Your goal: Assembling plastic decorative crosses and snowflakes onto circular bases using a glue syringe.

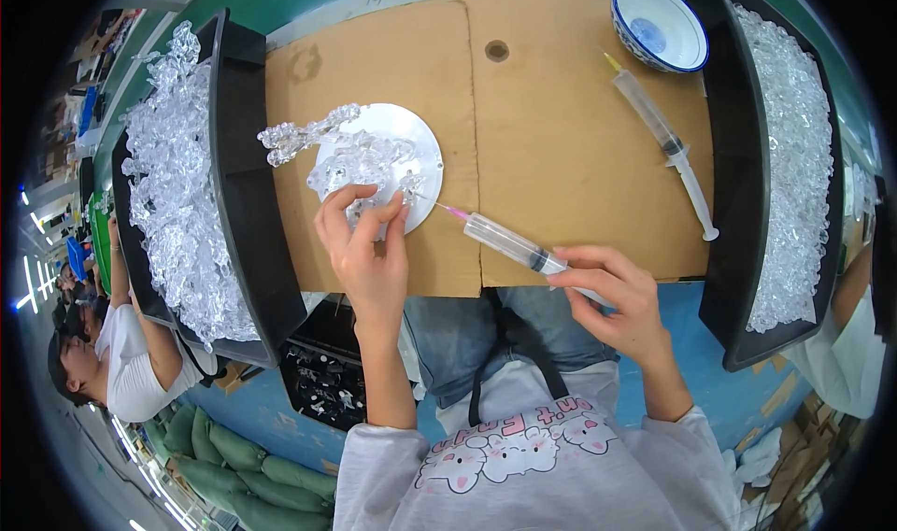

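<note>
My right hand (612,293) is closed around the plunger end of a clear syringe (505,241). Its pink-hubbed needle points left, the tip close to the fingers of my left hand (364,241). Those fingers are pinched on a small clear plastic piece (408,185) above a round white plate (422,139). More clear, lumpy plastic pieces (350,165) rest on the plate, and a knobbly one (304,134) sticks out past its left rim. Whether the needle touches the pinched piece, I cannot tell.
A second syringe (654,115) with a yellow tip lies at right, below a blue-and-white bowl (645,31) holding a little bluish liquid. Black bins (245,176) of clear plastic parts flank the cardboard-covered table (551,120). Another person (140,344) is at far left.
</note>
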A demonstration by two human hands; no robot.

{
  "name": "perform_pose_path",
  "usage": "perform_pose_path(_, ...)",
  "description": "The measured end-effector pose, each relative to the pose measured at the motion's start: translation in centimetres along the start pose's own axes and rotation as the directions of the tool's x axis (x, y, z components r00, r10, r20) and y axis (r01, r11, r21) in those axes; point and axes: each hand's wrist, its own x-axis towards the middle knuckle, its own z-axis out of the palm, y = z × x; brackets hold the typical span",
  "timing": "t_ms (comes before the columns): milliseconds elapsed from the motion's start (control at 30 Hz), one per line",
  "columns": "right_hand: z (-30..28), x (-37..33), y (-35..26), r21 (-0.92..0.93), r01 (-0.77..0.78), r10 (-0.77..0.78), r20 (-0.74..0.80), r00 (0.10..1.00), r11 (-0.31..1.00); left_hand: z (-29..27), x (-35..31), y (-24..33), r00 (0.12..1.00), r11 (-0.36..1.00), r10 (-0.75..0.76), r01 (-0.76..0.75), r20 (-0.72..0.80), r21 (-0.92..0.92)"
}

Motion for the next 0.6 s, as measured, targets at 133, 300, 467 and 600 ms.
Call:
perform_pose_path(133,-0.1,0.2,-0.5,-0.015,-0.008,0.008,0.007,1.0,1.0,-0.1,0.0,-0.4,0.999,0.999,0.033,-0.032,-0.005,0.005)
perform_pose_path(300,-0.3,0.6,-1.6,-0.061,-0.061,0.062,0.014,0.998,0.996,-0.1,-0.1,-0.3,1.0,0.999,-0.019,0.018,-0.002,-0.05)
perform_pose_path(467,-1.0,1.4,-3.4,-0.139,-0.074,0.08,0.042,0.996,0.988,-0.1,-0.1,-0.1,0.998,0.992,-0.069,0.07,0.017,-0.102)
perform_pose_path(600,-1.2,1.7,-4.5,-0.188,-0.114,0.129,0.066,0.99,0.976,-0.3,-0.3,-0.5,0.998,0.993,-0.064,0.067,0.026,-0.096)
